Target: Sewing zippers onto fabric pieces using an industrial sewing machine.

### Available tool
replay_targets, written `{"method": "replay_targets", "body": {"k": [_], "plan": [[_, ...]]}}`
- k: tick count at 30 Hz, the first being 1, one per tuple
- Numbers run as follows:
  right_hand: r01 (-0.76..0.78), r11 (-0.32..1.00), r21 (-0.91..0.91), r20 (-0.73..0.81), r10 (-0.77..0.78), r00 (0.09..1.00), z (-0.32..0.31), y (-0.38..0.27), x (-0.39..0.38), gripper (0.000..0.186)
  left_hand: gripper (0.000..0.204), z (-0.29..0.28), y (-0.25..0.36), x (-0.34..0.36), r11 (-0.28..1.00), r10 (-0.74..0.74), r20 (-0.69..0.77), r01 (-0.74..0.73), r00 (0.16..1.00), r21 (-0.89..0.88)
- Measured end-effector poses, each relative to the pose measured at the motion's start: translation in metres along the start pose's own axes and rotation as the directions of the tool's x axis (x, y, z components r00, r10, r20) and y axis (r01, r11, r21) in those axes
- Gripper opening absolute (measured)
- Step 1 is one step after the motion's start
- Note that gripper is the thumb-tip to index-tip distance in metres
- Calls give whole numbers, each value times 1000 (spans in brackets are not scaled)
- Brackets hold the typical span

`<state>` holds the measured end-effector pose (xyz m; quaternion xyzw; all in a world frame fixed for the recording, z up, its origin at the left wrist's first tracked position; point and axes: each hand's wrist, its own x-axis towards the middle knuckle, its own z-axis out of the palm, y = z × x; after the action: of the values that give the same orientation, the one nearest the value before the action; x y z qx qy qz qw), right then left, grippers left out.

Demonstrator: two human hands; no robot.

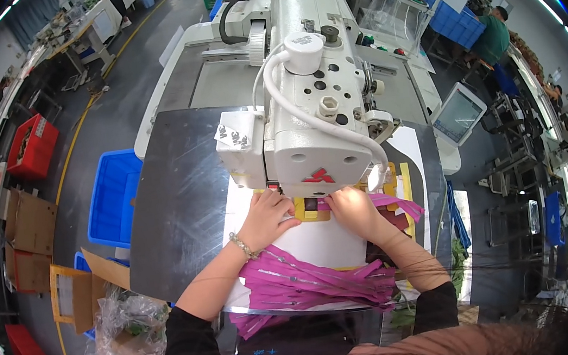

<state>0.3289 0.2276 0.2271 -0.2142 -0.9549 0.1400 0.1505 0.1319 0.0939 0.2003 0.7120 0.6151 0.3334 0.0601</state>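
I am pressing my left hand (269,216) and right hand (352,212), both flat and grasping nothing, on the yellow rectangular plastic template (313,209) under the white industrial sewing machine head (308,139); aligning comes first, and stitching calls for steady fingers.

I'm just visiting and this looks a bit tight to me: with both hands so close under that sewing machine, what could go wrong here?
Fingers near the needle: the left hand and right hand both press on the yellow template right under the sewing machine head, so a slip could possibly hurt a finger.

Snagging: the pile of magenta zippers lies loose across the person's lap edge and might drag or catch, pulling the work crooked.

The left wrist's bracelet could hook a zipper.
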Motion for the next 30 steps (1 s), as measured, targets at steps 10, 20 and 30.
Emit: {"method": "replay_targets", "body": {"k": [10, 20, 30], "plan": [[103, 993, 61, -138, -94, 986, -6, -12, -2, 28, 14, -3, 0, 0, 998, 53, 21, -53, 998, -33], [178, 939, -295, 52, -171, 984, -16, -27, -20, 26, 20, -11, 1, -2, 996, -46, -23, 44, 999, -76], [162, 957, -239, 412, -51, 910, -110, -78, -57, 13, 21, -14, 11, 9, 997, 71, 19, -70, 997, -44]]}}
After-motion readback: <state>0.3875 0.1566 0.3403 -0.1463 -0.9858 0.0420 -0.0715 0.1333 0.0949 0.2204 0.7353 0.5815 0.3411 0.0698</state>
